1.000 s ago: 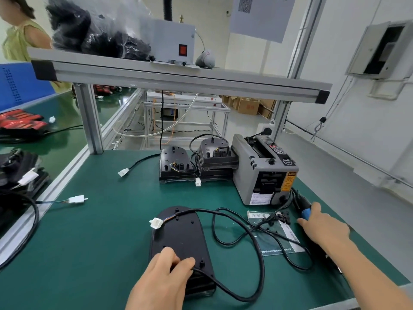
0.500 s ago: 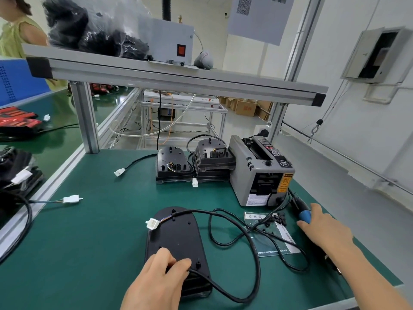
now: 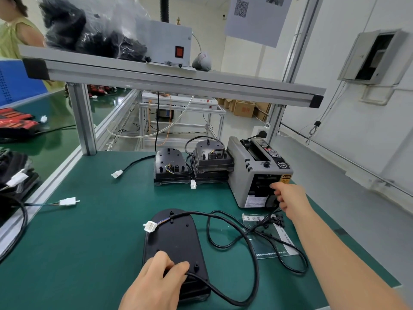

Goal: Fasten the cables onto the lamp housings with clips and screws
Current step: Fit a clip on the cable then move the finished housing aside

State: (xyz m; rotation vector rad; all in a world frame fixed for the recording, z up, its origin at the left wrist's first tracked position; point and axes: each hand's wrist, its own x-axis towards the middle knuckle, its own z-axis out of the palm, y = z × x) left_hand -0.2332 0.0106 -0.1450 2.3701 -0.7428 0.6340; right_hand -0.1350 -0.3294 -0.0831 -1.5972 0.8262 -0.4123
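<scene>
light: bright, even, soft shadows | glare: sheen on the green bench (image 3: 51,139); edges: wide-angle bowing | focus: sharp

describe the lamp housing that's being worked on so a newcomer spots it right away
On the green bench, skip the housings at the back by the grey tape dispenser. Near the front edge lies one flat black lamp housing, the left hand pinching its cable. Only it has a white connector at its far edge.

white wall (image 3: 335,52), grey floor (image 3: 335,180), green bench (image 3: 89,242)
</scene>
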